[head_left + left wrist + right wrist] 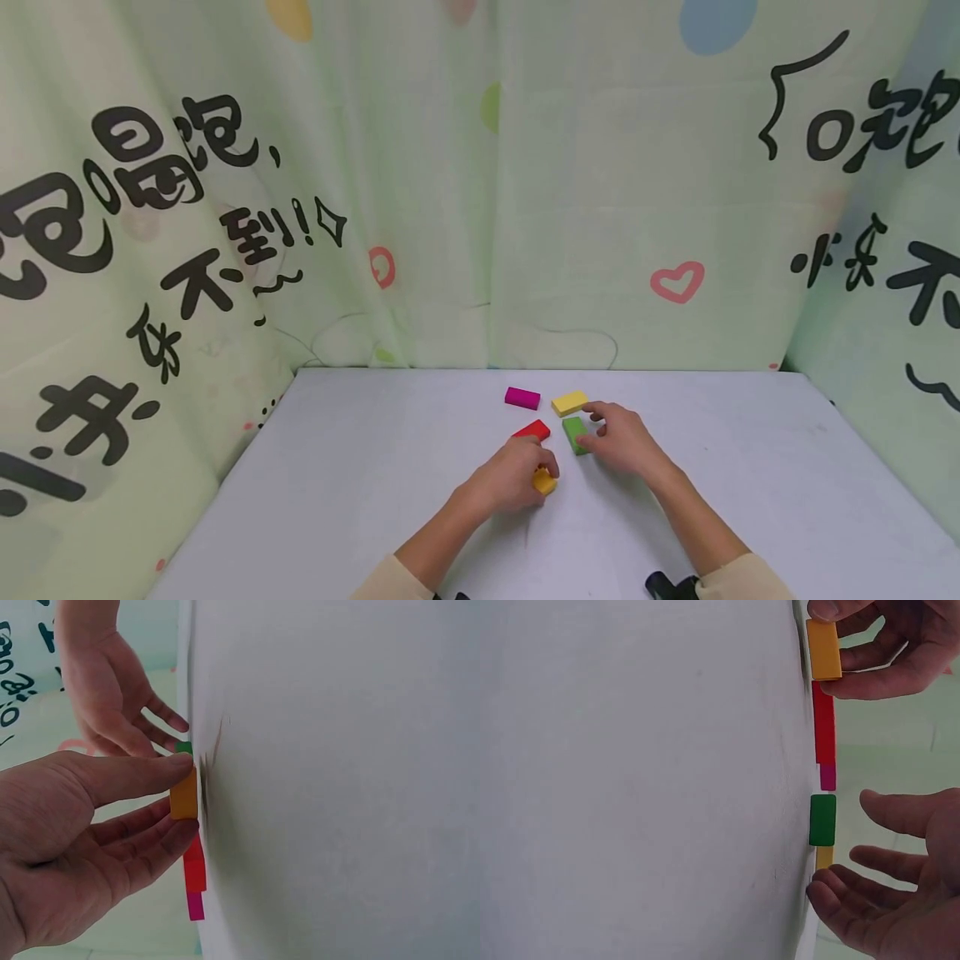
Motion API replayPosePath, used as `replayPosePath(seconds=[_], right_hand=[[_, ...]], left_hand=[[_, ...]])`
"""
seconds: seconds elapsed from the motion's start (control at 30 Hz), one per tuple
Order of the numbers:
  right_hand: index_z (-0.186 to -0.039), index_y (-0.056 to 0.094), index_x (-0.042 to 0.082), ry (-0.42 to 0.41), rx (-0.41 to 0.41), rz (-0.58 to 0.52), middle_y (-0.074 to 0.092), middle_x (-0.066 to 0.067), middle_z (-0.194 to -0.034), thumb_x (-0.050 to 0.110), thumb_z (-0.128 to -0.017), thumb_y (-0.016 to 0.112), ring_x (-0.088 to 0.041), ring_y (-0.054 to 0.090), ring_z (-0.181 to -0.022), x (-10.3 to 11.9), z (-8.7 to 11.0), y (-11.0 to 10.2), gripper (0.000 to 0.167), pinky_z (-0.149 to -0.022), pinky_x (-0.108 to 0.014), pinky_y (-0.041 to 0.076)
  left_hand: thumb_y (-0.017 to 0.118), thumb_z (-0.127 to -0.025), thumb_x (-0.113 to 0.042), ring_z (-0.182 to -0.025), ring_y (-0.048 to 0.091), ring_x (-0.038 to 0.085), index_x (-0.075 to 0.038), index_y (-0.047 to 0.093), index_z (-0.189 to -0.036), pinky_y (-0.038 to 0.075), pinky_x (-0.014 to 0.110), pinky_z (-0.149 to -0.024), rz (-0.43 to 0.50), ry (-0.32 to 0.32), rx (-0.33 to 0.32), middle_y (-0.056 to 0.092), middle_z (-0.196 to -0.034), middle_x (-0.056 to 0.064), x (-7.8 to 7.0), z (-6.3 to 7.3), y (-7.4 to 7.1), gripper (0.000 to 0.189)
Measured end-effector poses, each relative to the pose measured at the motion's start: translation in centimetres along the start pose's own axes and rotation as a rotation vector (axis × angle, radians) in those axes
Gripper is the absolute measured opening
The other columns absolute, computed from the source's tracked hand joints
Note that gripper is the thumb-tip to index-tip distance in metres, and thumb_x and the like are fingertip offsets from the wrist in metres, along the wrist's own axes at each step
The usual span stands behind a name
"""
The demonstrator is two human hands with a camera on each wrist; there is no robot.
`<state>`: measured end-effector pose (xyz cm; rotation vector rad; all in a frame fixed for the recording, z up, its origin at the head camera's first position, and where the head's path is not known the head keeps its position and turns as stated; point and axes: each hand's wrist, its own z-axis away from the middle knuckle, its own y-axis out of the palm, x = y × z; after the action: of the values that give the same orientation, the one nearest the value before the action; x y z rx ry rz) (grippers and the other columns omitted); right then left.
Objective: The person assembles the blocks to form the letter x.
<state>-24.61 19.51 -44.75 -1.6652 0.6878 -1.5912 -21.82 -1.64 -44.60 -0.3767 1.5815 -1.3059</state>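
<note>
Left hand (517,477): pinching an orange block (544,481) between thumb and fingertips, bending at the wrist over the near middle of the surface (712,467).
Orange block: standing out between the fingertips, sitting closest to the person among the five blocks, showing one long side in both wrist views; not telling clearly whether touching the surface beneath.
Right hand (618,437): spreading, with thumb and fingers parting widely and gripping nothing, hanging beside the green block with the thumb near its closer end and a fingertip near the yellow block; not telling whether either is making contact.
Green block (575,435): lying just left of the right hand, pointing its length away from the person.
Yellow block (570,403): lying just beyond the green one, slanting across.
Red block (534,430): lying just beyond the left hand, hiding partly behind the knuckles, slanting.
Magenta block (522,398): lying beyond the red one, to the left of the yellow, nearly crosswise.
Sleeves (742,579): ending in pale beige above both wrists, with black gear (672,586) showing at the cuffs.
Surface: spreading white and smooth under everything, bearing a faint reddish streak near the left hand.
Curtain (585,208): hanging pale green around the back and sides, carrying black writing (45,477), pink heart outlines and coloured spots.
</note>
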Motion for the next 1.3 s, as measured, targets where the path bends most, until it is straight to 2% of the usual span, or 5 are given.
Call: replayPosePath(seconds=[0.33, 0.73, 1.3], right_hand=[[-0.138, 0.059, -0.006, 0.019, 0.010, 0.007, 0.067, -0.025, -0.125, 0.019, -0.091, 0.079, -0.030, 0.067, -0.100, 0.5, -0.3, 0.1, 0.057, -0.084, -0.045, 0.061], [-0.139, 0.058, -0.006, 0.018, 0.028, 0.036, 0.067, -0.025, -0.123, 0.020, -0.091, 0.079, -0.030, 0.067, -0.098, 0.5, -0.9, 0.6, 0.059, -0.085, -0.045, 0.061], [-0.137, 0.059, -0.007, 0.013, 0.042, 0.060, 0.068, -0.023, -0.117, 0.020, -0.089, 0.081, -0.030, 0.065, -0.100, 0.9, -1.6, 0.9, 0.060, -0.088, -0.046, 0.060]], left_hand=[[0.089, -0.081, -0.008, -0.090, 0.053, 0.002, -0.016, 0.080, -0.104, 0.053, 0.013, -0.078, 0.029, -0.020, 0.012, 0.063, -0.095, -0.007, -0.3, 0.9, 0.2, 0.026], [0.089, -0.081, -0.008, -0.089, 0.052, 0.003, -0.017, 0.079, -0.104, 0.053, 0.014, -0.079, 0.022, -0.041, 0.035, 0.061, -0.095, -0.007, -0.8, 1.6, 0.4, 0.026], [0.090, -0.080, -0.010, -0.090, 0.051, 0.003, -0.018, 0.079, -0.105, 0.053, 0.014, -0.079, -0.019, -0.053, 0.041, 0.061, -0.096, -0.007, -1.3, 1.5, 0.6, 0.028]])
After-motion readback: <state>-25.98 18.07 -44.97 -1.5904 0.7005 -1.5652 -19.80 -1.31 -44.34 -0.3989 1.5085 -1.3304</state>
